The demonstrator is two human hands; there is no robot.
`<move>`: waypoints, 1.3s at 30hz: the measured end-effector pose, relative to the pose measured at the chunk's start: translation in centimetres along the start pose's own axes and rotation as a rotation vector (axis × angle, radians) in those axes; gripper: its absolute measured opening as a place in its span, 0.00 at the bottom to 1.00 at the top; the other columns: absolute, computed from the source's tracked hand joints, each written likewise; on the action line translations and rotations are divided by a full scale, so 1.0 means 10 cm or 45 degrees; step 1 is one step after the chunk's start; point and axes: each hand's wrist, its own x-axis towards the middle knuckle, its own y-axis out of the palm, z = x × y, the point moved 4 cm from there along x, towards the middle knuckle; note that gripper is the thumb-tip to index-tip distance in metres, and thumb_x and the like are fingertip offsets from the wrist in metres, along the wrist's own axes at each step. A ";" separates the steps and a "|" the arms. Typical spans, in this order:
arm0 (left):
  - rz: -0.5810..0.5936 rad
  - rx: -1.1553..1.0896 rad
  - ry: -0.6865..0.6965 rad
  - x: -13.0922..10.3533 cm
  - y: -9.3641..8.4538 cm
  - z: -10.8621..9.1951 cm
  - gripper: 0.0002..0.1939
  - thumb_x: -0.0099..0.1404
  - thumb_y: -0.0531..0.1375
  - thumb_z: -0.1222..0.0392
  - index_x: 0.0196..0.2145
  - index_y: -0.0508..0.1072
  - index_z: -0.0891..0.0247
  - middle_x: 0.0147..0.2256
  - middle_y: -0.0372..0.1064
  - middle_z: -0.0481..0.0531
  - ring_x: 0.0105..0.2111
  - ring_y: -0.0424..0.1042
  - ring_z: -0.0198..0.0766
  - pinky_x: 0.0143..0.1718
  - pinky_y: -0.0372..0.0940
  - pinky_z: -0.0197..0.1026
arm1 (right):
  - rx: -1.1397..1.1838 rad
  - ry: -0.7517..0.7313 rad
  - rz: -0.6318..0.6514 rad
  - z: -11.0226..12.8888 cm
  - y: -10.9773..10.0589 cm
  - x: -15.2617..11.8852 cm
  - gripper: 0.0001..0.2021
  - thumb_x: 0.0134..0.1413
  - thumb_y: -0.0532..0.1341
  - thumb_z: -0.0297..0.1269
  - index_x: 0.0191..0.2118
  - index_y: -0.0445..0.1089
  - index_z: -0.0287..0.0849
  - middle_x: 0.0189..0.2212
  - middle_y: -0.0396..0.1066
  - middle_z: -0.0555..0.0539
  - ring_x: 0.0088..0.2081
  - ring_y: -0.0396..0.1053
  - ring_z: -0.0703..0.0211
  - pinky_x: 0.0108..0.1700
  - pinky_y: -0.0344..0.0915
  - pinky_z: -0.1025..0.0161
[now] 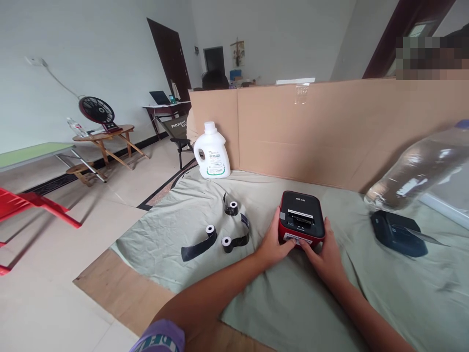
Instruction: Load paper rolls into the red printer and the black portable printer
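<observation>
A small red receipt printer (301, 208) with a black top and a paper slot sits on the cloth in front of me. My left hand (274, 244) grips its left side, thumb at the front edge. On the opposite side, my right hand (328, 254) is wrapped around the front right corner, its thumb near the white front label. Left of the printer lie three small rolls with white cores and dark strips partly unwound: a back roll (232, 209), a left roll (205, 244) and a front roll (234, 241).
A pale green cloth (293, 303) covers the work surface. At the back stand a white detergent jug (214, 156) and a tall cardboard panel (311, 132). To the right are a dark printer-like device (397, 234) and a large clear plastic bottle (414, 171). Someone is partly visible beyond the panel.
</observation>
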 end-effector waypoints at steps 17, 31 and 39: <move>-0.002 0.128 0.042 -0.08 -0.02 -0.06 0.50 0.63 0.62 0.63 0.73 0.36 0.58 0.72 0.43 0.56 0.70 0.48 0.51 0.71 0.48 0.55 | -0.008 0.038 0.049 0.02 -0.03 -0.03 0.50 0.57 0.62 0.58 0.74 0.37 0.38 0.61 0.60 0.30 0.60 0.63 0.36 0.58 0.64 0.39; -0.038 0.195 0.056 -0.11 -0.04 -0.09 0.46 0.63 0.61 0.64 0.72 0.42 0.58 0.71 0.44 0.55 0.70 0.47 0.51 0.71 0.47 0.55 | -0.003 0.023 0.032 0.02 -0.03 -0.03 0.49 0.58 0.62 0.57 0.74 0.37 0.40 0.59 0.61 0.32 0.57 0.64 0.37 0.56 0.65 0.41; -0.110 0.188 0.069 -0.10 -0.05 -0.06 0.36 0.60 0.60 0.69 0.65 0.57 0.60 0.70 0.47 0.58 0.70 0.50 0.50 0.70 0.48 0.55 | 0.003 0.006 0.027 0.01 -0.03 -0.03 0.48 0.58 0.63 0.54 0.74 0.38 0.42 0.54 0.64 0.34 0.53 0.67 0.40 0.52 0.68 0.43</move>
